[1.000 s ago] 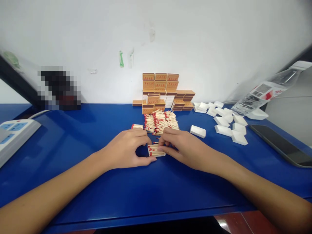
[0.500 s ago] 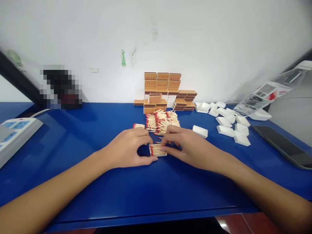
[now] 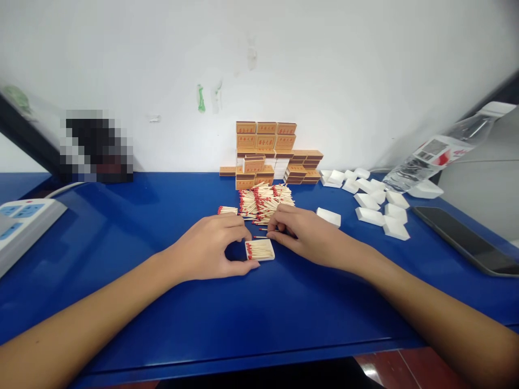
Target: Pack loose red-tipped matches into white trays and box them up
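A small white matchbox tray (image 3: pixel 273 253) lies on the blue table, partly filled with red-tipped matches (image 3: pixel 259 249). My left hand (image 3: pixel 217 246) curves around its left end, thumb at the near side and fingertips at the far side. Just behind the tray, my right hand (image 3: pixel 304 232) pinches the plain end of a single match (image 3: pixel 259 236). Another loose match (image 3: pixel 263 229) lies slightly farther back. Beyond both hands is a large heap of matches (image 3: pixel 263 202), with a smaller bunch of matches (image 3: pixel 227 210) to its left.
Orange matchboxes (image 3: pixel 265 141) are stacked against the wall. Several white trays (image 3: pixel 371 216) lie at the right, one nearer tray (image 3: pixel 328 217) apart from them. A plastic bottle (image 3: pixel 441 148) leans there beside a phone (image 3: pixel 466 240). A power strip (image 3: pixel 30 221) is at the left edge.
My right hand has moved from above the matches in the tray to just behind it, and now pinches a loose match. My left hand stays around the tray. The view has shifted slightly.
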The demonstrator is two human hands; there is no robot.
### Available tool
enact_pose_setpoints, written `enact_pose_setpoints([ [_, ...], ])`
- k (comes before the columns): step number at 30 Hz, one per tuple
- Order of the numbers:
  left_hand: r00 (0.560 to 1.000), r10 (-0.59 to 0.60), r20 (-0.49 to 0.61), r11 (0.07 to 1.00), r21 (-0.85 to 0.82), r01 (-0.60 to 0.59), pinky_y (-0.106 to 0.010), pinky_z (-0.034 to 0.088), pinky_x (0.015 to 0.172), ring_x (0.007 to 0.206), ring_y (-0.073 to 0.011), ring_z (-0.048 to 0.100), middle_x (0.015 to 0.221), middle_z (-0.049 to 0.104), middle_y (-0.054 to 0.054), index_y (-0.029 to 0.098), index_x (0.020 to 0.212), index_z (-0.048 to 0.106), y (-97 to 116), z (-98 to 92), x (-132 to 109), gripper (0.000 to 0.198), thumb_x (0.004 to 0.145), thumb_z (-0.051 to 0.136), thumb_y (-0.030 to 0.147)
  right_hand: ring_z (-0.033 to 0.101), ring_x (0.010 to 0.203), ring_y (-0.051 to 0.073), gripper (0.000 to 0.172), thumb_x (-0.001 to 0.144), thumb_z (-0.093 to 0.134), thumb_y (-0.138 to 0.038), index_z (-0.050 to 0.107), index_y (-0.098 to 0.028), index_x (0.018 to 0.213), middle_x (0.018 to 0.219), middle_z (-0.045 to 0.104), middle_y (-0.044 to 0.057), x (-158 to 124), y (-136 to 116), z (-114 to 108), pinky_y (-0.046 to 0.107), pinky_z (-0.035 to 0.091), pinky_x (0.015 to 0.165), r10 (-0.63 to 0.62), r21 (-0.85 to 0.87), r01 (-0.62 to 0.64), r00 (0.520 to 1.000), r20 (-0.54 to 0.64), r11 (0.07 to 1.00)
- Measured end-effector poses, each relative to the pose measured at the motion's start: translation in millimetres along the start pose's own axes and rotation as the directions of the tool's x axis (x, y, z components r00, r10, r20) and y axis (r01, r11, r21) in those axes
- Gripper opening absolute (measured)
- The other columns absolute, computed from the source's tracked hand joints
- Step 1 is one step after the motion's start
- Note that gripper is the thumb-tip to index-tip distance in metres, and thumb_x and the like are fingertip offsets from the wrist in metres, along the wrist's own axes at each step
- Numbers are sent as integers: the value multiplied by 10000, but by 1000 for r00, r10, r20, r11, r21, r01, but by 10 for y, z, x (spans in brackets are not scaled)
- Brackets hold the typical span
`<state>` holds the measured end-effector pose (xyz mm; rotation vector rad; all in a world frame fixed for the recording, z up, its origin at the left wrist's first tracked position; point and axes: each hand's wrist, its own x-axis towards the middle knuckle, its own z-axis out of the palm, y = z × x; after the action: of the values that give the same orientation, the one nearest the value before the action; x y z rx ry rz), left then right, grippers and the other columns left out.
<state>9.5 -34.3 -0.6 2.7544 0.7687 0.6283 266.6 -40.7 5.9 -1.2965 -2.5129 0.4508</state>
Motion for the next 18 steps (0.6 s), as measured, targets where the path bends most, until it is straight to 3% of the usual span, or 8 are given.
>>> enact_pose_setpoints([
  [11,1000,2,3,1000,6,-2,-322,507,736,836,-197,673,892,707,-32,177,995,748,-9,1,-10,291,878,781,442,575,817,174,121,1034,591,-226,616,-197,919,956,639,43,-21,29,12,291,412,709,-58,-3,58,998,15,998],
  [18,1000,1,0,1000,8,-1,-319,509,740,848,-197,676,896,708,-33,178,980,748,-10,10,-7,292,883,776,451,599,859,208,93,1020,639,-279,618,-200,975,1001,648,63,-16,8,-47,309,418,702,55,-85,-58,998,-27,995],
])
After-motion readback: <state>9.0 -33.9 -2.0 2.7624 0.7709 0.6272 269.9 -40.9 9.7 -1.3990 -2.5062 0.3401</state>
